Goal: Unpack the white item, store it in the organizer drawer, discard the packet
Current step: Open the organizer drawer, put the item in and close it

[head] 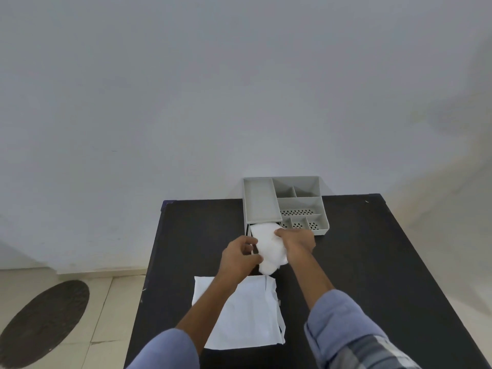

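A soft white item [267,245] lies bunched in the pulled-out drawer [251,239] of a grey organizer [300,202] at the table's far side. My left hand [239,255] grips the item's left edge by the drawer's left wall. My right hand [296,239] presses on the item's right side with fingers curled into it. The flat white packet [247,323] lies on the black table, nearer to me, partly under my left forearm. The drawer's inside is mostly hidden by the item and my hands.
The black table [372,262] stands against a pale wall. The organizer's top has several compartments, some with perforated floors [298,212]. A dark oval mat [45,323] lies on the tiled floor to the left.
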